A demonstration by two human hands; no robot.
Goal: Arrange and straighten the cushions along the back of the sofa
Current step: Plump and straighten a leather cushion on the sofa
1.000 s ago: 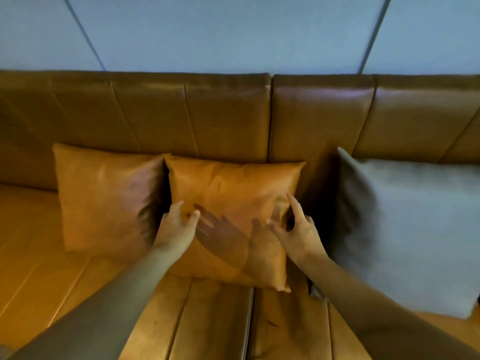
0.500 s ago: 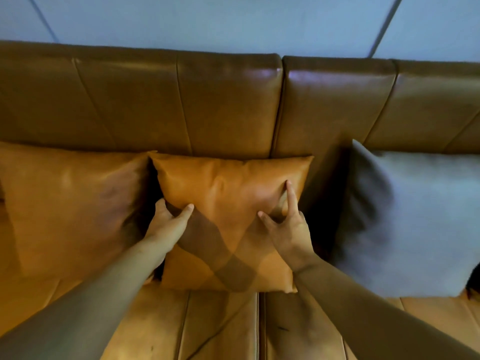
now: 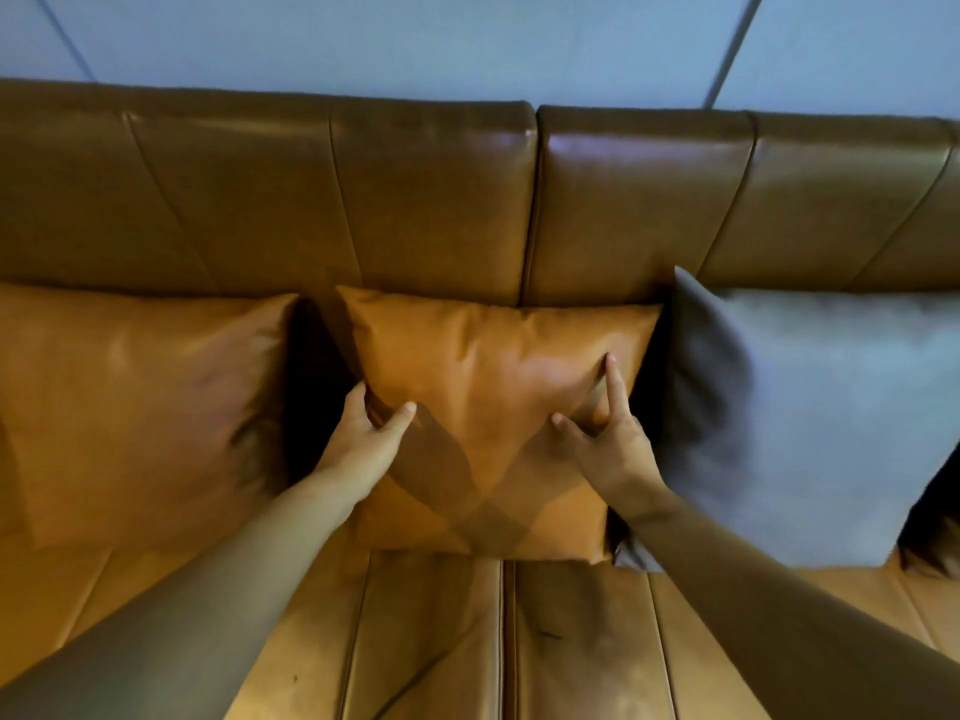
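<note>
Middle cushion, tan, propped against the sofa back at the centre seam; both hands on it.
Left hand pinches its left edge, thumb on the face; right hand lies spread, forefinger up, on its right side. Risks: uneven pushing likely tilts or creases it; the slick cover may slide down the seat; the right forearm may nudge the grey cushion just beside. The left cushion stands apart.
</note>
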